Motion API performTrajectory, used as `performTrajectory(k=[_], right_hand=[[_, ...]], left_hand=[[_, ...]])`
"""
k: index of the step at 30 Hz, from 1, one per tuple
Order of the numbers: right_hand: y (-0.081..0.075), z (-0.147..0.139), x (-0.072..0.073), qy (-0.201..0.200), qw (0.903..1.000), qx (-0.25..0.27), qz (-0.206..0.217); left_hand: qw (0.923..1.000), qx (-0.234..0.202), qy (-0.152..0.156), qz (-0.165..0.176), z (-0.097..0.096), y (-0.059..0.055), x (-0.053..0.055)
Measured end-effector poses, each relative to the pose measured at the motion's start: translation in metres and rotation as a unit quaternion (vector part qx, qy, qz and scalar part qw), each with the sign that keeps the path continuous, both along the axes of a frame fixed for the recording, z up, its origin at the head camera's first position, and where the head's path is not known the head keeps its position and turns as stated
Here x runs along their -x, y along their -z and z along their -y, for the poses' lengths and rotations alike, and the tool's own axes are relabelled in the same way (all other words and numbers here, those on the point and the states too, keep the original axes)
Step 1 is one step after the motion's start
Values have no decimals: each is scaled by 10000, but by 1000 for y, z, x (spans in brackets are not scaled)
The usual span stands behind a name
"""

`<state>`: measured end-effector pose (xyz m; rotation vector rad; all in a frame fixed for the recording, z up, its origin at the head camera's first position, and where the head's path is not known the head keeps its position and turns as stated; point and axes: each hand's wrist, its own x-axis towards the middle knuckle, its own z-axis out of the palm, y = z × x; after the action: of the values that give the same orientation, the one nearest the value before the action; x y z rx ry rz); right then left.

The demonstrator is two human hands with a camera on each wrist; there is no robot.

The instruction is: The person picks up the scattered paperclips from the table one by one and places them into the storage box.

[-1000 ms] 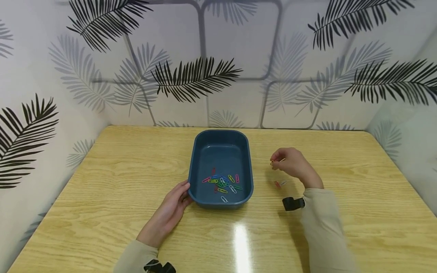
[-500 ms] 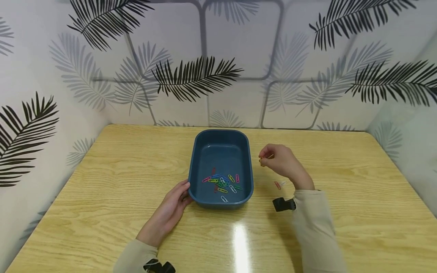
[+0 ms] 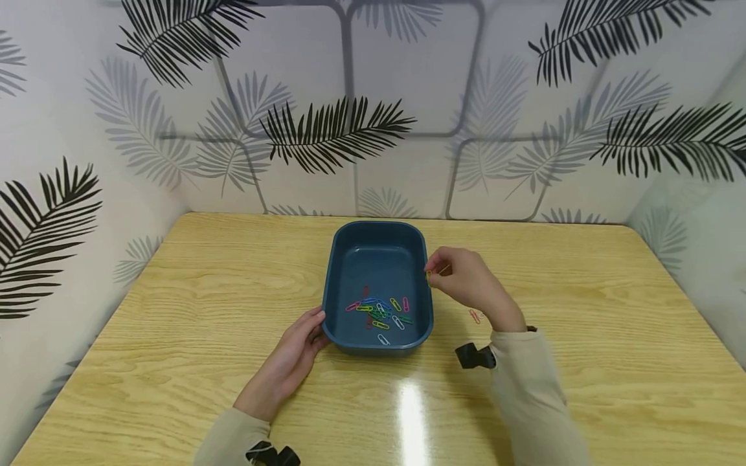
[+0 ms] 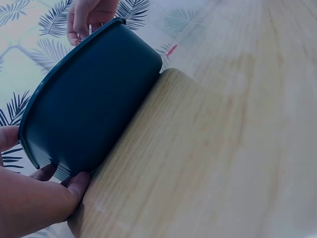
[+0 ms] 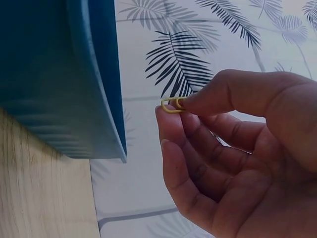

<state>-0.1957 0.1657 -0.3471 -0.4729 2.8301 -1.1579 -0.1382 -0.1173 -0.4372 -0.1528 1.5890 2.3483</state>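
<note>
A dark blue plastic tray (image 3: 379, 262) stands on the table, with several coloured paper clips (image 3: 380, 310) lying toward its near end. At its near left corner my left hand (image 3: 291, 356) grips the tray, fingers at the rim and against the outer wall. My right hand (image 3: 469, 281) is at the right rim of the tray. Thumb and forefinger pinch a yellow paper clip (image 5: 171, 105), clearest in the right wrist view. A thin pale glint shows deeper between those fingers; I cannot tell what it is.
A red paper clip (image 3: 474, 316) lies on the wooden table (image 3: 629, 336) right of the tray, with a white one (image 3: 482, 315) beside it, partly hidden by the right wrist. A leaf-patterned wall covering (image 3: 408, 175) borders the table's back edge.
My right hand has moved left with the yellow paper clip, from over the table to the tray's right rim. My left hand and the tray have stayed in place.
</note>
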Motion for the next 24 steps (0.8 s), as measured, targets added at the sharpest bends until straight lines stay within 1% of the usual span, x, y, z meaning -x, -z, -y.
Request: performTrajectory(k=[4, 9, 15, 24], right_hand=[[-3, 5, -3, -29, 10000, 89, -27], [-7, 11, -5, 4, 9998, 200, 56], [-10, 21, -5, 2, 9987, 490, 140], [-13, 39, 0, -173, 9960, 835, 262]], left_hand=[[10000, 16, -4, 52, 0, 1, 1], [9999, 11, -69, 127, 0, 2, 2], [9999, 26, -86, 127, 0, 3, 0], [10000, 25, -32, 78, -1, 2, 1]])
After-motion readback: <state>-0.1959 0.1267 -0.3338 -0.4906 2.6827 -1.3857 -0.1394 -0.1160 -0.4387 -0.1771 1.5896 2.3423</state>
